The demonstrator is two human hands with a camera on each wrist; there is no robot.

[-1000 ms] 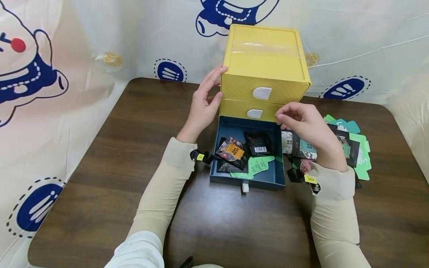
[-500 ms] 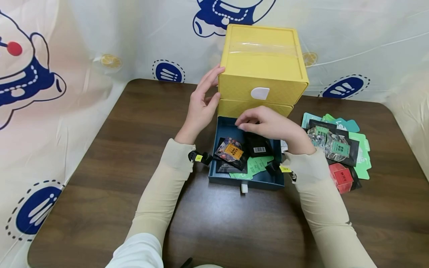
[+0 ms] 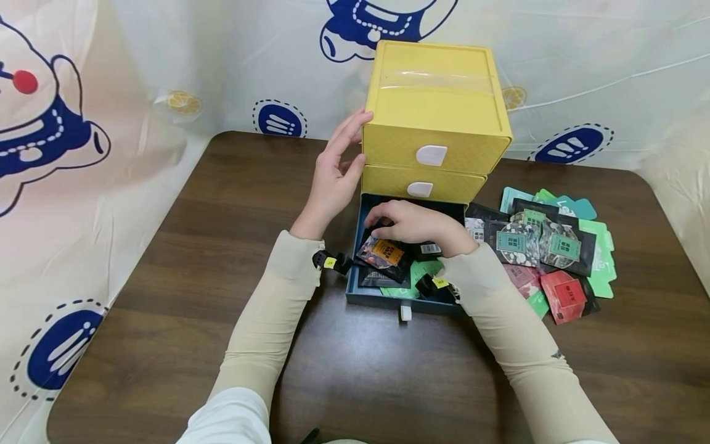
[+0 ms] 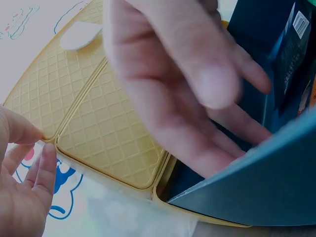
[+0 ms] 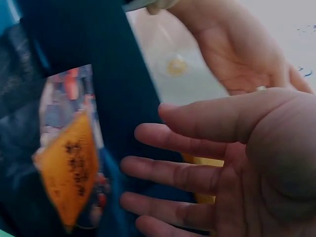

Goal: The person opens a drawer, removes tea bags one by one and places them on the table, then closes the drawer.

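A yellow box with stacked drawers [image 3: 438,98] stands at the back of the table, its bottom dark blue drawer [image 3: 368,300] pulled out. My left hand [image 3: 333,179] touches the box's left side with its fingertips. Over the open drawer is my right hand [image 3: 418,223], its fingers loosely spread and holding nothing in the right wrist view. Closest to those fingers lies a black packet with an orange label [image 3: 388,251]. Another black packet [image 3: 430,248], partly hidden by the right hand, and a green card-like piece [image 3: 424,271] share the drawer.
Right of the drawer lies a loose pile of black packets [image 3: 513,243], green pieces [image 3: 601,256] and a red-fronted packet [image 3: 566,297]. A white patterned curtain [image 3: 222,61] hangs behind the brown table [image 3: 222,203].
My right hand has moved left and down from the box's lower right front to above the packets in the drawer. The left hand has stayed at the box's side.
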